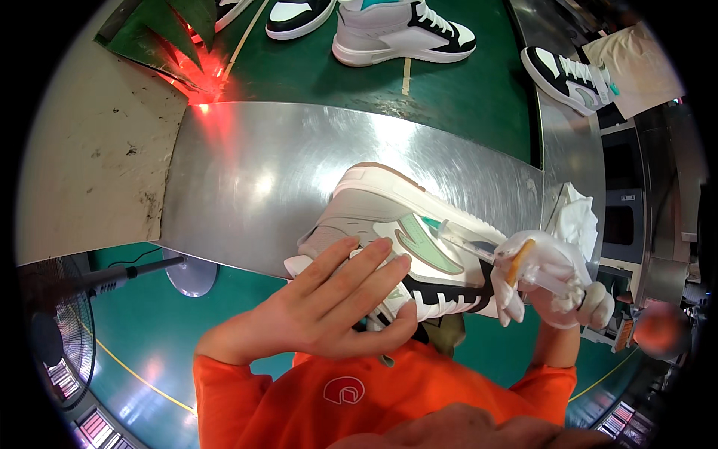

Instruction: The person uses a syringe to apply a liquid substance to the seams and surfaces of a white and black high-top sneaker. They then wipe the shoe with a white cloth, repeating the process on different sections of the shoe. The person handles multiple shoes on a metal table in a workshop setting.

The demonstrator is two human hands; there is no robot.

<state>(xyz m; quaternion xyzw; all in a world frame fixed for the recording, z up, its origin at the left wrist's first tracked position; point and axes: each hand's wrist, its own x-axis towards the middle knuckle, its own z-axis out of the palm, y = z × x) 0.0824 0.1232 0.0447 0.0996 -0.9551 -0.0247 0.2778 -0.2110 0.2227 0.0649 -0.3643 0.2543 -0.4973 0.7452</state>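
Note:
A high-top sneaker (355,206) in white, grey and black, with a pale green side patch, lies on its side at the metal table's near edge. Its sole faces away from me, its laces towards me. My bare left hand (329,303) rests over the ankle part, fingers stretched out flat against it. In a white glove with a yellow-orange band, my right hand (550,277) grips a slim clear tool (467,243) with a green end. That end is at the side patch; whether it touches I cannot tell.
Beyond the metal table (247,172), a green conveyor belt (449,101) carries several sneakers, including a grey-and-white high-top (385,37). Another sneaker (568,82) sits on the right ledge. Crumpled white material (576,217) lies near my right hand. Red light glows beside green flaps (161,45). A fan (71,337) stands left.

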